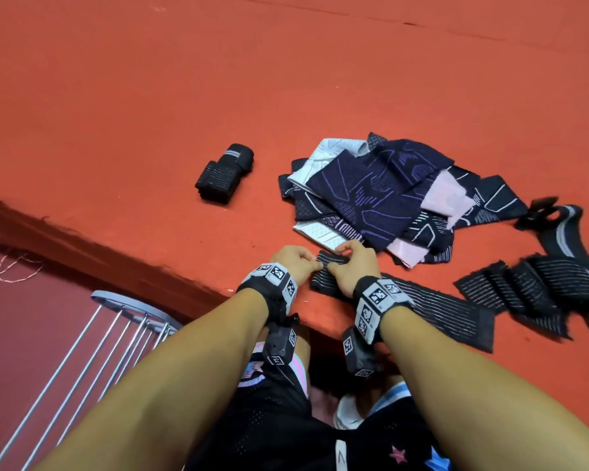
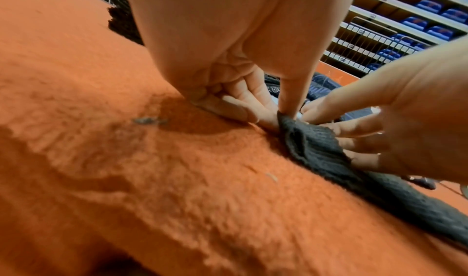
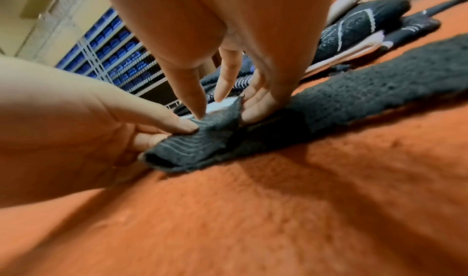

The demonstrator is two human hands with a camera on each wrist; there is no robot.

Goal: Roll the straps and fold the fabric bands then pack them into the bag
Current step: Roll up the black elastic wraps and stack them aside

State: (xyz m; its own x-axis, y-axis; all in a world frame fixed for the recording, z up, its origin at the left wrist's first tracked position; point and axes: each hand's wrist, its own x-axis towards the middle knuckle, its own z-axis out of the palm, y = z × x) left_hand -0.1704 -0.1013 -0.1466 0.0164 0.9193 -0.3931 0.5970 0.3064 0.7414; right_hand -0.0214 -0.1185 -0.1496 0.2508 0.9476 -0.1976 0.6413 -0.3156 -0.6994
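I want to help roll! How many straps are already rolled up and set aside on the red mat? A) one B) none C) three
A, one: a single rolled strap lies alone on the red mat, while both hands pinch the end of a flat strap.

Black strap (image 1: 422, 307) grey-striped; bands (image 1: 381, 195) navy, white, pink; carpet (image 1: 150, 96) orange-red.
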